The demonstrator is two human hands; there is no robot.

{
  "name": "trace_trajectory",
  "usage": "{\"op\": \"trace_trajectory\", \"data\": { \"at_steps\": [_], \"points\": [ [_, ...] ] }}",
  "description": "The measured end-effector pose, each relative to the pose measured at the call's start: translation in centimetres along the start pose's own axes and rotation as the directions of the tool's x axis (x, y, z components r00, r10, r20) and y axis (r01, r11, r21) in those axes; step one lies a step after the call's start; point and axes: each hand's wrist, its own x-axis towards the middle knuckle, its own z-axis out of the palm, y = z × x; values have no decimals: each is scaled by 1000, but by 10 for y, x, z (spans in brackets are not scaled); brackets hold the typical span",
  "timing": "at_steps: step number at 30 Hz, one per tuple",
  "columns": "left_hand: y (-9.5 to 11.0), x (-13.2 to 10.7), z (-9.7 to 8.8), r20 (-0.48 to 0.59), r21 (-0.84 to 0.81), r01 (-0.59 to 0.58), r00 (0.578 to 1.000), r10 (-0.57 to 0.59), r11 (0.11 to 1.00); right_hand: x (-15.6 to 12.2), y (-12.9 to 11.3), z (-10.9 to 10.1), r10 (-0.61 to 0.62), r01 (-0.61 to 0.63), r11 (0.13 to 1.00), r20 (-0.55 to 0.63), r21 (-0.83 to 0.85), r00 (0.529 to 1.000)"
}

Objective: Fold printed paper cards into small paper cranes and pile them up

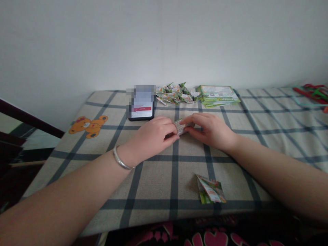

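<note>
Between my two hands, just above or on the checked tablecloth, is a small folded piece of printed paper (180, 126). My left hand (159, 134), with a silver bangle at its wrist, pinches the paper's left end. Thumb and fingers of my right hand (208, 129) close on its right end and hide part of it. Nearer to me lies a separate folded paper piece (211, 190), green, white and orange. Beyond my hands sits a cluster of folded paper pieces (176, 94), and right of it a stack of green printed leaflets (217, 95).
A phone (142, 106) with a lit, partly blurred screen lies left of the cluster. An orange bear figure (88, 126) is on the cloth (151, 177) at left. Red and green items (314, 94) are at the far right. A white wall (164, 41) stands behind the table.
</note>
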Motion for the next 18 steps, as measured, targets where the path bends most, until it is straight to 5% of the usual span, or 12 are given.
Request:
{"op": "trace_trajectory", "data": {
  "at_steps": [7,18],
  "points": [
    [-3,2,1,-93,-104,35,995,-45,994,0,3,1,164,-154,979,-68,133,984],
    [-3,2,0,-129,-172,112,982,-135,979,3,20,1,-45,49,997,-59,68,997]
  ]
}}
